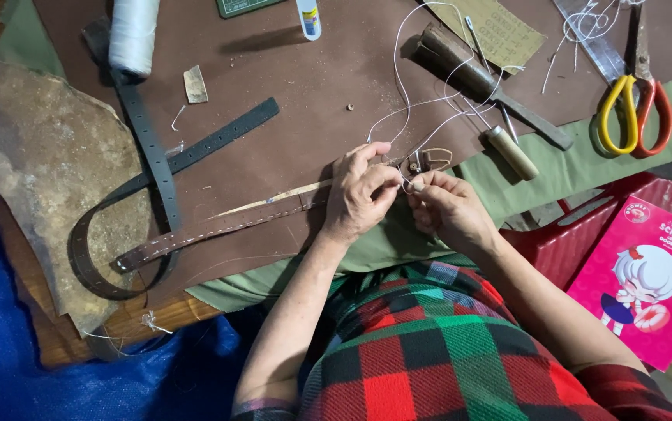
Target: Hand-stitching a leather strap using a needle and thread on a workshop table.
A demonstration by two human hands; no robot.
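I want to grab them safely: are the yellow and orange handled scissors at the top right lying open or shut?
Shut, as far as visible. The yellow and orange handled scissors lie on the brown leather sheet with handle loops touching; the blades run together toward the frame's top edge.

Brown strap point(219, 228): matt leather, stitched. Dark belt point(156, 168): smooth leather. Thread point(406, 86): thin white fibre. Scissors point(636, 109): glossy plastic handles, metal blades. Awl point(511, 152): pale wooden handle. Slab point(47, 164): rough stone.

Brown worktop point(312, 86), blue floor covering point(8, 366)
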